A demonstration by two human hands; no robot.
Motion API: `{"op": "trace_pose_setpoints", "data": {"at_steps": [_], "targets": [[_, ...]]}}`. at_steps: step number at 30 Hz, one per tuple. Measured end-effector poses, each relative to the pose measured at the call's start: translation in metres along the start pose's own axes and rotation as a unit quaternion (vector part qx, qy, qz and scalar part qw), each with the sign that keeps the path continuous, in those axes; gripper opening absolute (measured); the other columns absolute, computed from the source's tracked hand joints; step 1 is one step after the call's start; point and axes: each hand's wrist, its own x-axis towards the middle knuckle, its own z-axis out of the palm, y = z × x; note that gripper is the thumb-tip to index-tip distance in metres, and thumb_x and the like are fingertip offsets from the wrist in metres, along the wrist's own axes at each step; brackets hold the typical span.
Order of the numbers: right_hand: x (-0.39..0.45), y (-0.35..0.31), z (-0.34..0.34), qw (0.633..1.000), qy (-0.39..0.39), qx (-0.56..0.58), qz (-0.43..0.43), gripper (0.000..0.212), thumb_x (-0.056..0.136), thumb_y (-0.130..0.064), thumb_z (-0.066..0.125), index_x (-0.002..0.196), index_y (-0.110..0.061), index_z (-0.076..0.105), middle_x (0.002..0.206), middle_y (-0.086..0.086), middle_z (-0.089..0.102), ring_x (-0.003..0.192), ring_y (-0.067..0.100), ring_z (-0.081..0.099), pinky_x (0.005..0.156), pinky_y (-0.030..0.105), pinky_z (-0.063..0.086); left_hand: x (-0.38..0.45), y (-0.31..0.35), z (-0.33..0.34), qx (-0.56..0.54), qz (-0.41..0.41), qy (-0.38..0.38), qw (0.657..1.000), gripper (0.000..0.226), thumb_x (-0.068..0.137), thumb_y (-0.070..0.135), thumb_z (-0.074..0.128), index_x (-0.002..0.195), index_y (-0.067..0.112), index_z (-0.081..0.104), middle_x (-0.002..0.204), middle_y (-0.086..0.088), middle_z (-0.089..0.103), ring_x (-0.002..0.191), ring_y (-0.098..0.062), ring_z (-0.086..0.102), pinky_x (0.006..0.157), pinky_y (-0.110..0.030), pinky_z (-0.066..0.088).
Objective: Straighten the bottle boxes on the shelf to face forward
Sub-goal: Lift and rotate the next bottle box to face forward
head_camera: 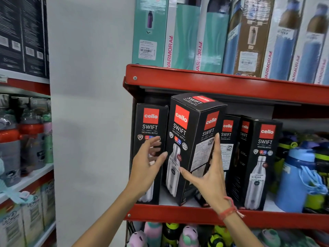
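the tilted box (188, 147) on the red shelf (195, 213) sits skewed. right hand (210, 177) spread, pinching its corner; left hand (146, 163) spread at nine o'clock. box at three o'clock (229, 147) looks unturned.

Red shelving (222, 86) – white wall (89, 86)

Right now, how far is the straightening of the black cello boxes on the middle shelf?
Done: the leftmost box and the rightmost box face forward. In hand: the right hand grips the turned, tilted second box; the left hand is open beside it. Left: squaring that box and the two angled boxes behind.
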Motion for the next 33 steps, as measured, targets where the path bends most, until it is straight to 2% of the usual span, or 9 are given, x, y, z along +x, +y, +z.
{"op": "trace_pose_setpoints", "data": {"at_steps": [4, 6, 9, 15, 17, 21, 25, 29, 33], "targets": [[-0.002, -0.001, -0.024, 0.995, -0.075, 0.058, 0.019, 0.125, 0.057, -0.046, 0.087, 0.143, -0.061, -0.003, 0.151, -0.027, 0.031, 0.141, 0.004, 0.033, 0.116, 0.048, 0.033, -0.006, 0.011, 0.008, -0.029, -0.023, -0.12, 0.992, 0.074, 0.077, 0.037, 0.069, 0.142, 0.037, 0.034, 0.125, 0.026, 0.05, 0.114, 0.016, 0.047, 0.092, -0.009, 0.044], [-0.003, 0.002, -0.035, 0.988, -0.122, 0.086, 0.032, 0.124, 0.058, -0.038, 0.087, 0.141, -0.064, -0.001, 0.138, -0.041, 0.039, 0.132, -0.001, 0.043, 0.11, 0.046, 0.041, -0.01, 0.017, 0.01, -0.046, -0.03, -0.186, 0.981, 0.07, 0.081, 0.027, 0.069, 0.141, 0.035, 0.034, 0.126, 0.025, 0.055, 0.113, 0.018, 0.049, 0.093, -0.008, 0.045], [0.002, 0.007, -0.05, 0.975, -0.199, 0.095, 0.027, 0.124, 0.062, -0.026, 0.089, 0.141, -0.065, 0.002, 0.146, -0.021, 0.041, 0.131, 0.008, 0.048, 0.105, 0.047, 0.047, -0.018, 0.02, 0.01, -0.078, -0.047, -0.226, 0.97, 0.072, 0.085, 0.013, 0.067, 0.142, 0.035, 0.028, 0.128, 0.016, 0.059, 0.114, 0.007, 0.056, 0.084, -0.011, 0.049], [0.042, 0.008, -0.065, 0.942, -0.324, 0.09, 0.011, 0.113, 0.078, -0.015, 0.078, 0.146, -0.056, -0.003, 0.16, -0.022, 0.018, 0.141, -0.005, 0.028, 0.116, 0.033, 0.033, -0.016, 0.017, 0.027, -0.061, -0.034, -0.15, 0.986, 0.09, 0.08, 0.03, 0.072, 0.148, 0.039, 0.015, 0.138, 0.02, 0.051, 0.125, 0.003, 0.049, 0.105, -0.027, 0.044], [0.053, 0.009, -0.06, 0.943, -0.318, 0.093, 0.011, 0.108, 0.082, -0.015, 0.074, 0.149, -0.048, -0.003, 0.16, -0.019, 0.021, 0.142, -0.006, 0.026, 0.116, 0.029, 0.031, -0.007, 0.012, 0.037, -0.039, -0.024, -0.132, 0.99, 0.096, 0.078, 0.038, 0.073, 0.149, 0.041, 0.008, 0.146, 0.018, 0.044, 0.133, 0.0, 0.041, 0.113, -0.037, 0.035], [0.064, 0.023, -0.043, 0.956, -0.275, 0.102, 0.022, 0.101, 0.086, -0.014, 0.07, 0.15, -0.046, -0.001, 0.158, -0.022, 0.022, 0.142, -0.001, 0.029, 0.116, 0.043, 0.034, 0.012, 0.007, 0.051, 0.012, -0.032, -0.112, 0.993, 0.099, 0.08, 0.044, 0.068, 0.149, 0.044, -0.003, 0.145, 0.027, 0.036, 0.125, 0.013, 0.038, 0.096, -0.008, 0.028], [0.063, 0.041, -0.026, 0.96, -0.258, 0.098, 0.039, 0.1, 0.088, -0.012, 0.067, 0.151, -0.043, -0.003, 0.144, -0.045, 0.021, 0.141, -0.007, 0.027, 0.119, 0.043, 0.029, 0.023, -0.008, 0.06, 0.037, -0.047, -0.104, 0.993, 0.095, 0.085, 0.027, 0.069, 0.15, 0.04, 0.001, 0.135, 0.025, 0.041, 0.121, 0.009, 0.04, 0.091, -0.01, 0.029], [0.057, 0.056, -0.012, 0.965, -0.243, 0.09, 0.048, 0.097, 0.091, -0.016, 0.064, 0.15, -0.047, -0.006, 0.154, -0.03, 0.023, 0.145, 0.002, 0.024, 0.119, 0.047, 0.025, 0.022, -0.019, 0.065, 0.084, -0.055, -0.087, 0.991, 0.093, 0.087, 0.024, 0.067, 0.15, 0.037, 0.0, 0.131, 0.019, 0.048, 0.102, 0.007, 0.049, 0.074, 0.005, 0.033], [0.056, 0.056, -0.002, 0.977, -0.195, 0.064, 0.06, 0.093, 0.089, -0.017, 0.066, 0.15, -0.049, 0.003, 0.148, -0.019, 0.041, 0.136, 0.006, 0.042, 0.116, 0.044, 0.034, 0.022, -0.021, 0.071, 0.146, -0.059, -0.047, 0.986, 0.089, 0.09, 0.019, 0.063, 0.151, 0.033, 0.0, 0.127, 0.0, 0.062, 0.074, -0.002, 0.055, 0.059, -0.006, 0.04]]}}
